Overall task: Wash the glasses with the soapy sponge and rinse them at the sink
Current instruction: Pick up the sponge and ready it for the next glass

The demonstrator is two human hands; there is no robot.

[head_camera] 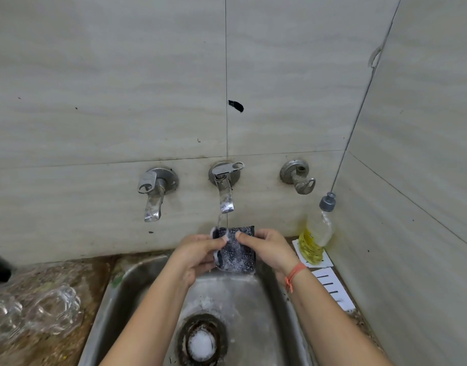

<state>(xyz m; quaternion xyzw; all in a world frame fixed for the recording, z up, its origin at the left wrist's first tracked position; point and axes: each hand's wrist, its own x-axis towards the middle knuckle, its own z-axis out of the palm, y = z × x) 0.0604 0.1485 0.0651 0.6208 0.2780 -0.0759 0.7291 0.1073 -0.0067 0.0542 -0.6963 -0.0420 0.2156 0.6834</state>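
Sponge [236, 250], dark and foamy, at frame centre under the running middle tap [225, 186], pinched between left hand [199, 253] and right hand [269, 249] above the sink [137, 294]. Glasses [34, 311] lie at lower left on the counter; soap bottle [316, 233] stands at right.

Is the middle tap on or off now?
On: a thin stream of water falls from the middle chrome wall tap onto the dark scouring sponge.

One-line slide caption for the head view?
Left hand and right hand hold the sponge under the running tap; glasses wait on the counter.
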